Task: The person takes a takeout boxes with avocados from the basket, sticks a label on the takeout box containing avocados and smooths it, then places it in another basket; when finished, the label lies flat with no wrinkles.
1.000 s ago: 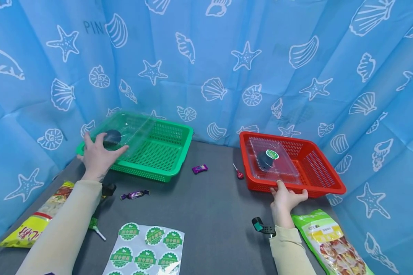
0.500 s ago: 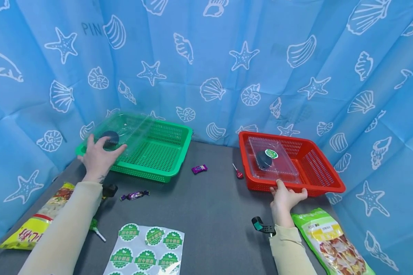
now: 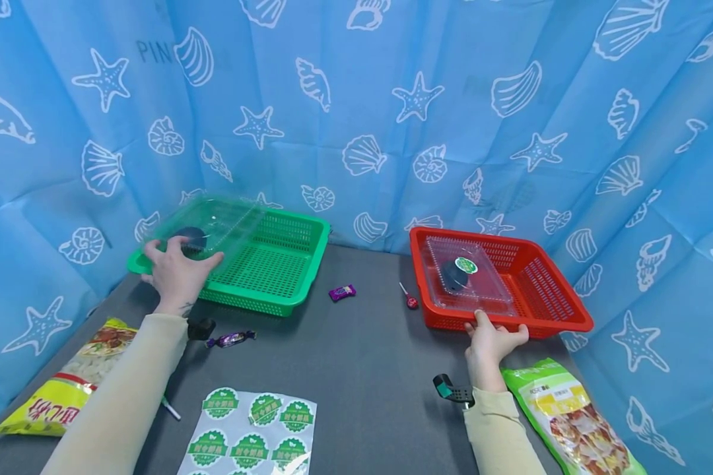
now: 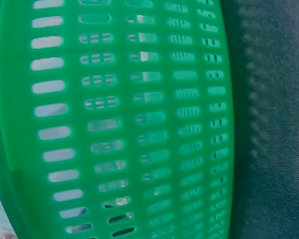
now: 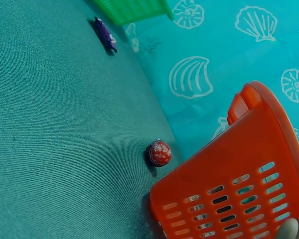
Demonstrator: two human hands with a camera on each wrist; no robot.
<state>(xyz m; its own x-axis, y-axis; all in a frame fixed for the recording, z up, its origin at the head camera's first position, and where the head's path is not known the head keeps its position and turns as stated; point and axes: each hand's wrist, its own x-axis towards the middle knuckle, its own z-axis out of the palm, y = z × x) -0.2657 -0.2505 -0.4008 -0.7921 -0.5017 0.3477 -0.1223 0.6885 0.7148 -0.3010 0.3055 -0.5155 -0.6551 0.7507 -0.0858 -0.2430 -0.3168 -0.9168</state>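
Note:
In the head view, my left hand [image 3: 178, 277] is at the near left of a green slotted basket [image 3: 261, 305]. Its fingers are spread over the near edge of a clear plastic box [image 3: 232, 214], which rests partly across the basket rim. A dark round object [image 3: 193, 239] shows through the box. My right hand [image 3: 492, 340] rests at the front wall of a red slotted basket [image 3: 546, 324], its digits spread along the rim. Inside lies another clear box [image 3: 481, 290] with a green round sticker and a dark round object. One fingertip [image 5: 289, 229] touches the red wall in the right wrist view.
Two purple wrapped candies [image 3: 232, 339] and a red lollipop [image 3: 412, 302] lie between the baskets. A sheet of green stickers [image 3: 252, 429] is in front. A yellow food bag [image 3: 65, 389] lies left, a green one [image 3: 570, 422] right. A blue curtain [image 3: 380, 198] hangs behind.
My left hand and forearm have shifted slightly right at the green basket. The right hand and the red basket hold still; the view drifts a little.

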